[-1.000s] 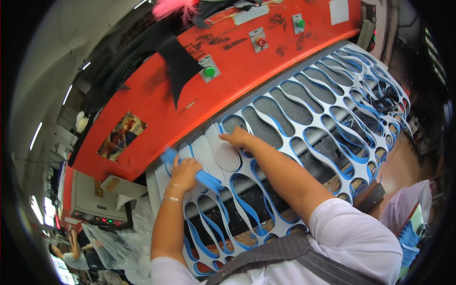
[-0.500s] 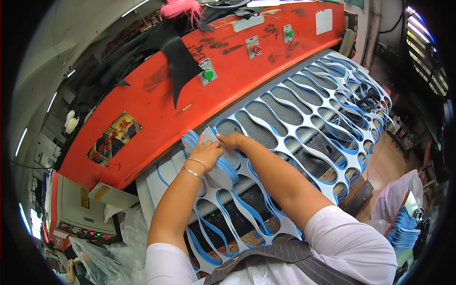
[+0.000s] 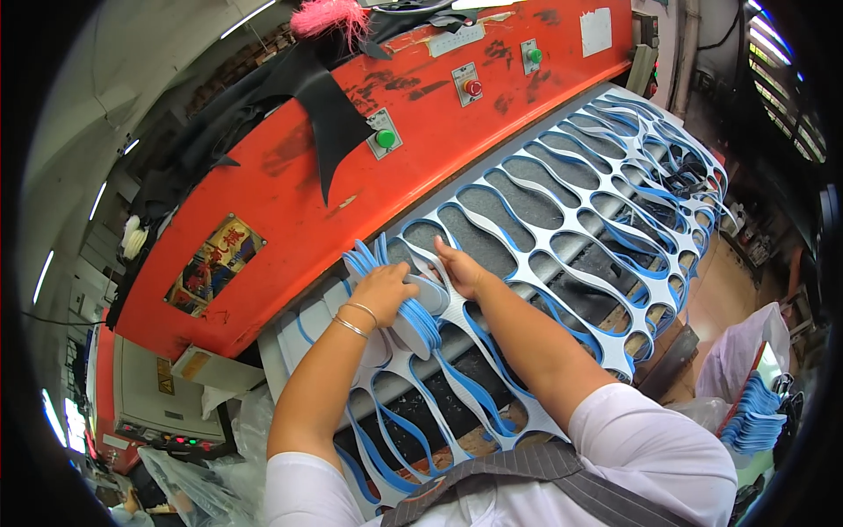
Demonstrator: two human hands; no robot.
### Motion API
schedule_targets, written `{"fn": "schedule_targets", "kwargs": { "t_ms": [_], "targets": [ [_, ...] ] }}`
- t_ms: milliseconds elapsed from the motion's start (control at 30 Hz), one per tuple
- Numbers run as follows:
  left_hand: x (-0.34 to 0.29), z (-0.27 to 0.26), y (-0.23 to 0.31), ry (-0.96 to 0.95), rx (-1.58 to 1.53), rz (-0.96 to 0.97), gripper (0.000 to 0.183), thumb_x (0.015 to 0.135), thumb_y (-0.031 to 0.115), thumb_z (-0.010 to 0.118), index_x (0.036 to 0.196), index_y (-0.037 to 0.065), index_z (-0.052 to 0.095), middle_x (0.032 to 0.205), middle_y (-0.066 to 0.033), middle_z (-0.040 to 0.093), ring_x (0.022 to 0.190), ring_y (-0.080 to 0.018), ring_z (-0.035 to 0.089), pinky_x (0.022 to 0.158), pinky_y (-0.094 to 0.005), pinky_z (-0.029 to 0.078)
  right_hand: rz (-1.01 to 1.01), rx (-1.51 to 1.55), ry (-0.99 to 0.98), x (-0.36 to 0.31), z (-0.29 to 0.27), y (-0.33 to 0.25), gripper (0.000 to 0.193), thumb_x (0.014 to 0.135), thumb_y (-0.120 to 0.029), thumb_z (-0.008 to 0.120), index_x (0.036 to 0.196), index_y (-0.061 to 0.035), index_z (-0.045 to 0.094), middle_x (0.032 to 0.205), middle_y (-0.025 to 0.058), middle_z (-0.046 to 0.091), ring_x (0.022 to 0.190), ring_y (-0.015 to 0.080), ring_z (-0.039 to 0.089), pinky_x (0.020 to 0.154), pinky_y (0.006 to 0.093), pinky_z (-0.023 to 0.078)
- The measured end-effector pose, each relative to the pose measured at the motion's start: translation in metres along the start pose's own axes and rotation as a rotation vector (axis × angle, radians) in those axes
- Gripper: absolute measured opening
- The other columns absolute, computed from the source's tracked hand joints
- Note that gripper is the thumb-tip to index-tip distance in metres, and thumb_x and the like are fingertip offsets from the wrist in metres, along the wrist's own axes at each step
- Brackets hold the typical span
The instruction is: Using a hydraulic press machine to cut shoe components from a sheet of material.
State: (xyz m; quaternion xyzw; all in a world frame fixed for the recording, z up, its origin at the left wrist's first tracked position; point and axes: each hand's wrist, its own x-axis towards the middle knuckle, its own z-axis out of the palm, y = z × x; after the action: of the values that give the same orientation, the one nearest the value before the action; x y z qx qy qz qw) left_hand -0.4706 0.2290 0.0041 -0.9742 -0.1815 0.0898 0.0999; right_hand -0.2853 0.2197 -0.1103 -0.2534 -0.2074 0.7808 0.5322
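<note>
My left hand [image 3: 384, 292] is closed round a thick stack of shoe insoles [image 3: 416, 328], white on one face and blue on the other. The stack stands tilted over the left part of a die-cut sheet [image 3: 542, 241], white above and blue below, with rows of insole-shaped holes. Just right of the stack, my right hand [image 3: 464, 271] is beside a strip of that sheet, one finger or the thumb pointing up and apart from the rest. Nothing shows in its grip; its lower fingers are partly hidden. More white insole pieces [image 3: 318, 318] lie left of the stack.
A red press beam [image 3: 290, 167] with green buttons [image 3: 385, 138] and a red button [image 3: 473, 88] spans the far side. Black material [image 3: 329, 114] hangs over it. A grey control box [image 3: 167, 386] stands left; blue stacked pieces [image 3: 753, 420] are at lower right.
My right hand has come off the insole stack and moved slightly right, its fingers parting. My left hand keeps its hold, and the stack has shifted slightly right and down.
</note>
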Motion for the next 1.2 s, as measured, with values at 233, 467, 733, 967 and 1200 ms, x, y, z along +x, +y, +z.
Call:
{"fn": "schedule_targets", "kwargs": {
  "t_ms": [233,467,733,967,1200],
  "targets": [
    [-0.057,-0.064,0.021,-0.111,-0.162,-0.193,0.027,0.061,0.010,0.067,0.087,0.014,0.061,0.100,-0.0105,0.056,0.095,-0.0270,0.055,0.078,-0.0383,0.038,-0.330,-0.918,0.500,0.006,0.016,0.004,0.049,0.083,-0.046,0.058,0.102,-0.0011,0.056,0.094,0.0153,0.058,0.085,0.0275,0.058,0.076,0.0377,0.049],
    [-0.171,0.012,0.029,0.060,-0.502,-0.730,0.110,0.053,0.019,0.081,0.141,0.006,0.016,0.113,-0.0209,0.056,0.101,-0.0362,0.055,0.088,-0.0435,0.039,-0.186,-1.461,0.602,0.028,0.096,0.032,0.062,0.073,-0.035,0.070,0.115,0.0058,0.048,0.113,0.0272,0.052,0.112,0.0394,0.046,0.093,0.0428,0.040],
    [-0.191,0.001,0.020,0.746,-1.713,-0.913,0.053,0.069,0.016,0.075,0.112,-0.002,0.050,0.101,-0.0120,0.061,0.086,-0.0213,0.060,0.078,-0.0350,0.049,0.181,-0.678,0.354,0.040,0.106,0.035,0.044,0.073,-0.010,0.072,0.108,0.0085,0.053,0.095,0.0197,0.061,0.091,0.0328,0.061,0.080,0.0439,0.049],
    [-0.061,0.019,0.008,0.854,-2.223,-0.780,0.049,0.076,0.017,0.070,0.115,-0.001,0.048,0.102,-0.0106,0.059,0.092,-0.0205,0.057,0.083,-0.0325,0.047,-0.006,0.304,-0.278,0.041,0.054,0.065,0.038,0.078,0.002,0.059,0.115,0.0045,0.050,0.109,0.0174,0.059,0.097,0.0278,0.060,0.088,0.0404,0.049],
    [-0.028,0.012,0.016,1.253,-1.894,-0.773,0.055,0.072,0.007,0.071,0.120,-0.002,0.045,0.111,-0.0106,0.056,0.099,-0.0219,0.055,0.088,-0.0344,0.044,0.047,0.355,-0.234,0.041,0.041,0.060,0.043,0.087,-0.033,0.058,0.113,0.0012,0.052,0.095,0.0110,0.064,0.087,0.0207,0.062,0.076,0.0308,0.051]
  ]
}}
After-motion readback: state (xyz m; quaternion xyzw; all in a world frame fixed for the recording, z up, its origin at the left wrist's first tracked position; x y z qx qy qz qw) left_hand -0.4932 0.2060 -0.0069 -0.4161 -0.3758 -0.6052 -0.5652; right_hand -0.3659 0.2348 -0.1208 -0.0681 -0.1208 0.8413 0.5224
